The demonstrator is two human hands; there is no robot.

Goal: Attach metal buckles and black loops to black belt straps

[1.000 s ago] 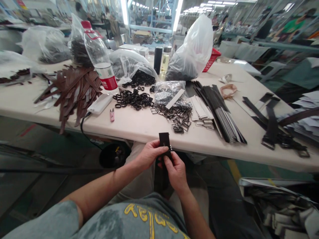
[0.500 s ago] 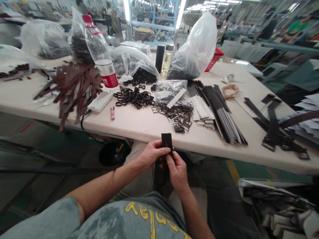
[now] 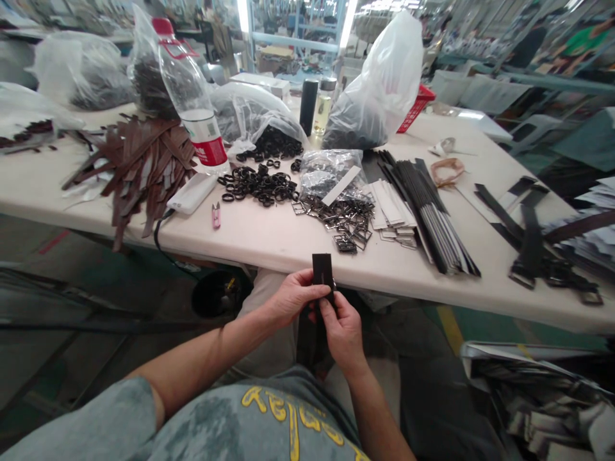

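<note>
Both hands meet just off the table's front edge on one dark strap (image 3: 322, 269), whose squared end points up towards the table. My left hand (image 3: 294, 296) pinches it from the left, thumb lying across its face. From below and to the right, my right hand (image 3: 342, 325) grips the same strap, its thumb and fingers closed. A small bit of shiny metal shows at the strap's right edge, but I cannot make out its shape. The lower part of the strap is hidden behind the fingers. Nearest on the table lies a heap of metal buckles (image 3: 348, 224).
Black loops (image 3: 259, 186), brown strips (image 3: 144, 160), pink thread snips (image 3: 216, 216), a white power bank (image 3: 193, 193) and a large bottle (image 3: 211, 144) lie or stand leftward. Black strips (image 3: 435, 218) and buckled belts (image 3: 528, 243) lie rightward. A bin (image 3: 216, 294) stands below.
The view has shifted slightly. Both hands keep their hold on the strap, with almost no visible movement.
</note>
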